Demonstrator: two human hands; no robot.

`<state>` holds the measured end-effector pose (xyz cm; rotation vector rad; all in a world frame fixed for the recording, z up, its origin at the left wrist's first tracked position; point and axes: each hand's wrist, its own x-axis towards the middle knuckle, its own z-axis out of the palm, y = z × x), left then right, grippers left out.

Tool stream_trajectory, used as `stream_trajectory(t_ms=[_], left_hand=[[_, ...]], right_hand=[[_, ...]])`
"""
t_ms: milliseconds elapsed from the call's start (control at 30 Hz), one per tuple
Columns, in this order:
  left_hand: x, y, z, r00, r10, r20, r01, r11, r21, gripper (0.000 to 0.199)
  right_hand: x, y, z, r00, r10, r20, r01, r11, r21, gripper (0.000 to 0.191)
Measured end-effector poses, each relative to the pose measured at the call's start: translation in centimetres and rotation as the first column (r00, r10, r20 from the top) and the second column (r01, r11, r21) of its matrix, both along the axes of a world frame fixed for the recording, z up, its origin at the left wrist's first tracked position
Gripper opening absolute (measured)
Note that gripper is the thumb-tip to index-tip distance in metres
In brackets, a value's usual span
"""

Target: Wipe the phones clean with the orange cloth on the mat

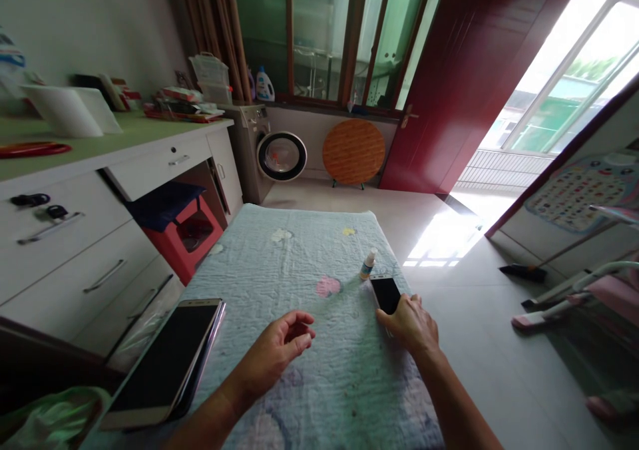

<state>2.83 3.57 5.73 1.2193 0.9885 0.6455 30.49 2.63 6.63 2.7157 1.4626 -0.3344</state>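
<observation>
My right hand (413, 323) grips the near end of a smartphone (385, 294), thumb on one side and fingers on the other. The phone's screen is dark, and its near end is hidden under my hand. Just beyond the phone a small spray bottle (368, 264) with a white cap stands upright. Over the middle of the cloth, my left hand (287, 340) is empty, its fingers loosely curled and apart from the thumb. To its left, a large dark-screened tablet or phone (167, 353) lies on top of at least one other flat device.
A pale blue quilted cloth (294, 257) covers the table. A red stool (184, 230) stands on the left by white drawers (74, 250). Farther back are a washing machine (247, 144) with its door open and a round wooden tabletop (353, 152). Pink chair parts (606, 297) are at right.
</observation>
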Motion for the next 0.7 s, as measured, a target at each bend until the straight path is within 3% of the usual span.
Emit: stream_trajectory(t_ms=[133,300,367,433,500,567,633,700], left_hand=[[-1.9,-0.4,1.1,0.997,0.038,-0.073,-0.029,0.993,0.117,0.034],[-6.0,-1.3,1.5,0.940,0.121,-0.320,-0.011,0.946,0.325,0.039],[-8.1,-1.7,1.4,0.864,0.237,-0.445,0.015,0.870,0.492,0.043],[-10.2,-1.9,1.2,0.783,0.387,-0.487,0.066,0.727,0.684,0.049],[-12.3,-2.1,0.9,0.708,0.518,-0.480,0.167,0.538,0.826,0.061],[-14.3,-2.4,0.5,0.596,0.641,-0.483,0.243,0.429,0.870,0.075],[-16.1,-2.7,-0.2,0.532,0.685,-0.498,0.261,0.427,0.866,0.086],[-17.8,-3.2,-1.0,0.513,0.670,-0.537,0.243,0.486,0.839,0.094]], right_hand=[[0.3,0.3,-0.6,1.000,-0.005,-0.003,0.005,1.000,0.005,0.059],[1.1,0.0,-0.5,0.999,0.007,-0.032,-0.006,0.999,0.034,0.063],[1.4,0.4,-0.1,0.998,0.023,-0.053,-0.020,0.997,0.069,0.063],[1.5,1.4,0.2,0.993,0.069,-0.098,-0.054,0.987,0.148,0.062],[1.4,2.8,0.3,0.981,0.116,-0.157,-0.073,0.964,0.254,0.065],[1.1,4.5,0.1,0.967,0.136,-0.216,-0.055,0.937,0.345,0.072],[0.7,6.2,-0.5,0.956,0.145,-0.255,-0.031,0.916,0.401,0.076],[0.3,7.5,-1.2,0.953,0.139,-0.268,-0.014,0.907,0.422,0.075]])
